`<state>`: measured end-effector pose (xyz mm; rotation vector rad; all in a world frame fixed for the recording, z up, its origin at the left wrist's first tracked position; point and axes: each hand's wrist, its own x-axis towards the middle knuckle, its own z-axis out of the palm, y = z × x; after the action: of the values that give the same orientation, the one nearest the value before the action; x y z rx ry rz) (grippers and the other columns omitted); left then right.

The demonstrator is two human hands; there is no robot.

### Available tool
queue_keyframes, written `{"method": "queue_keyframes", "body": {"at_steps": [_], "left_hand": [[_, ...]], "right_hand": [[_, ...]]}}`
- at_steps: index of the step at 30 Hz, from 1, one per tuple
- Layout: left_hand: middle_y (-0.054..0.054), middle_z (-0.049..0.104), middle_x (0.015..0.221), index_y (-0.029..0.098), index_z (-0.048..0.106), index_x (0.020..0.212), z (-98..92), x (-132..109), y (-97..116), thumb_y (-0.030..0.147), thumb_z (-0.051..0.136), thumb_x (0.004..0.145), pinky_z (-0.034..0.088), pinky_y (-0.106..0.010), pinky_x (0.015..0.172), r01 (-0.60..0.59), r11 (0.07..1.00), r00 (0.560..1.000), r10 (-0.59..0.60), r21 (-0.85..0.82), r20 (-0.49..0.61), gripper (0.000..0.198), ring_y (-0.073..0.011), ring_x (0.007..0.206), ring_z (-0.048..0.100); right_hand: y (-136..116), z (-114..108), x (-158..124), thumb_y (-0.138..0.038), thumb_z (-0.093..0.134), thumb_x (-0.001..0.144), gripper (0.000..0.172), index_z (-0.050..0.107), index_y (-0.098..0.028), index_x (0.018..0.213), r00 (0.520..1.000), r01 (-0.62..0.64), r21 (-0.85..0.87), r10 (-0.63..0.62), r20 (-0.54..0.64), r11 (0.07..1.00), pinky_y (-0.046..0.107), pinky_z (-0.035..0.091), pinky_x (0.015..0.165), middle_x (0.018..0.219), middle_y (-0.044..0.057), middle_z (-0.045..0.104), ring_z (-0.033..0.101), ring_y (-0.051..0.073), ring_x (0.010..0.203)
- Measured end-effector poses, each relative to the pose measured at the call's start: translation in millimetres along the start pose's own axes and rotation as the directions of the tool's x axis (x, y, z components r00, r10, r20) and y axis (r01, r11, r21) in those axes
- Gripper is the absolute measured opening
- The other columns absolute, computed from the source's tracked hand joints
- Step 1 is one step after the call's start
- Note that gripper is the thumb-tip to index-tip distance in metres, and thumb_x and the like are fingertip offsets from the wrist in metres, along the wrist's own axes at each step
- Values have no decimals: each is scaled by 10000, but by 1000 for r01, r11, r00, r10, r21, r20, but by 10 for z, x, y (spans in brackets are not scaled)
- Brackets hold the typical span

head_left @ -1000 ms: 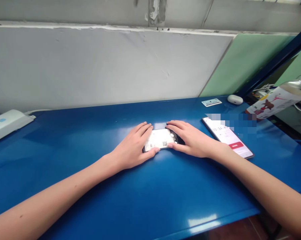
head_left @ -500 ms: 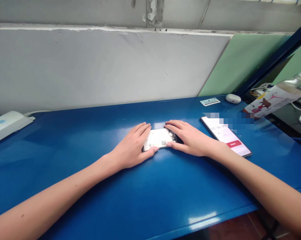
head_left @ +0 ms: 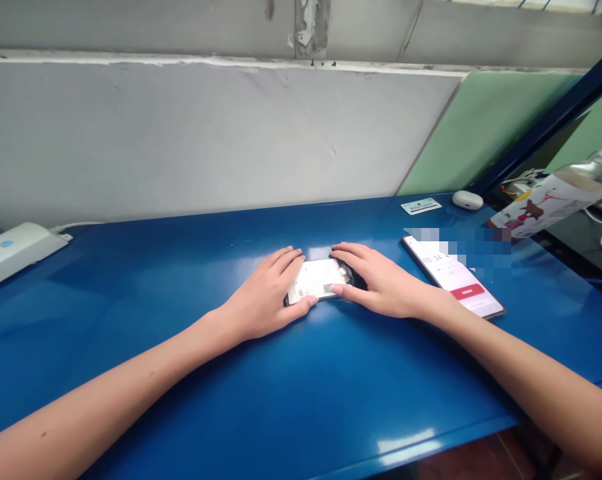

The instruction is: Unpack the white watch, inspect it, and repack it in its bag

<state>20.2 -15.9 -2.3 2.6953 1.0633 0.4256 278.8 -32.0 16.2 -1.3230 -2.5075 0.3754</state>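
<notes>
A flat, dark object with a white printed label (head_left: 317, 279) lies on the blue tabletop, and glare washes out part of its print. Its exact kind is unclear to me. Around its left end rests my left hand (head_left: 268, 293), fingers along the far edge and thumb along the near edge. My right hand (head_left: 381, 280) holds the other end the same way, thumb touching the label's near corner. Both ends are partly hidden under my hands. Just beyond my right wrist lies a smartphone (head_left: 461, 287) showing a running timer and a red button.
A white power strip (head_left: 21, 253) sits at the far left of the blue table (head_left: 155, 267). At the back right are a small card (head_left: 421, 206) and a white earbud case (head_left: 467, 200). A labelled bottle (head_left: 551, 197) leans at the right, near cables. A wall (head_left: 205, 133) bounds the back.
Both hands stay on the labelled object with almost no movement. The whole view has shifted very slightly, and the phone's timer digits look different.
</notes>
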Motion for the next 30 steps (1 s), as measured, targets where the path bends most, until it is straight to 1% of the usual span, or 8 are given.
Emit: {"method": "queue_keyframes", "body": {"at_steps": [3, 7, 13, 17, 20, 23, 26, 30], "left_hand": [[-223, 482, 1502, 115, 492, 1392, -3, 2, 0, 544, 535, 952, 375, -574, 1154, -4, 1000, 1000, 3, -20, -17, 616, -388, 1442, 387], [-219, 486, 1500, 132, 508, 1373, 1, 4, -5, 547, 548, 941, 380, -580, 1148, 2, 999, 1000, -2, -35, -10, 600, -390, 1441, 389], [-219, 484, 1501, 126, 513, 1366, 1, 8, -3, 554, 551, 939, 373, -577, 1153, 10, 999, 1000, -10, -33, -4, 606, -388, 1445, 381], [-233, 479, 1500, 102, 506, 1369, -3, 7, 1, 542, 555, 943, 368, -567, 1160, 14, 1000, 1000, -13, -21, 12, 615, -387, 1450, 373], [-236, 464, 1509, 100, 502, 1377, 2, 5, -7, 556, 560, 939, 366, -562, 1163, 13, 1000, 1000, -13, -18, 19, 636, -389, 1454, 364], [-234, 448, 1521, 105, 505, 1380, 8, 4, -18, 575, 552, 941, 370, -561, 1160, 14, 1000, 1000, -13, -18, 20, 645, -391, 1457, 354], [-229, 446, 1523, 113, 507, 1376, 8, 2, -20, 575, 558, 938, 374, -563, 1157, 18, 1000, 1000, -17, -22, 18, 639, -391, 1458, 352], [-229, 456, 1516, 111, 510, 1371, 4, 2, -12, 568, 569, 933, 372, -563, 1159, 18, 1000, 1000, -17, -20, 21, 636, -393, 1457, 356]], "right_hand": [[-39, 56, 1, -569, 497, 964, 619, 547, -119, 1386, 996, -72, 71, 75, -55, 995, 534, 436, 1125, 1463, 203, 551, 501, 342, 1376], [-58, 126, -2, -521, 533, 955, 564, 569, -136, 1365, 991, -61, 40, 65, -120, 997, 554, 451, 1106, 1436, 200, 576, 526, 350, 1350], [-59, 144, -19, -480, 446, 1005, 563, 551, -92, 1398, 995, -12, -96, 3, -97, 995, 577, 432, 1118, 1456, 210, 566, 494, 371, 1382], [-61, 143, -9, -371, 365, 1035, 512, 573, -48, 1374, 996, -12, -125, 0, -95, 992, 541, 424, 1140, 1436, 196, 593, 504, 350, 1382], [-66, 139, -3, -266, 356, 1008, 466, 591, -54, 1351, 996, -2, -129, -10, -90, 992, 526, 444, 1130, 1419, 192, 609, 528, 334, 1366], [-76, 136, -3, -214, 368, 973, 468, 582, -37, 1350, 997, 5, -141, -15, -76, 990, 529, 461, 1113, 1419, 215, 601, 520, 338, 1373], [-83, 133, -3, -227, 359, 986, 471, 579, -23, 1350, 997, -8, -131, -3, -83, 991, 520, 459, 1117, 1420, 220, 599, 517, 339, 1376], [-74, 126, -4, -358, 369, 1030, 504, 588, -38, 1352, 996, -26, -96, 18, -85, 995, 495, 452, 1127, 1414, 205, 609, 521, 331, 1373]]}}
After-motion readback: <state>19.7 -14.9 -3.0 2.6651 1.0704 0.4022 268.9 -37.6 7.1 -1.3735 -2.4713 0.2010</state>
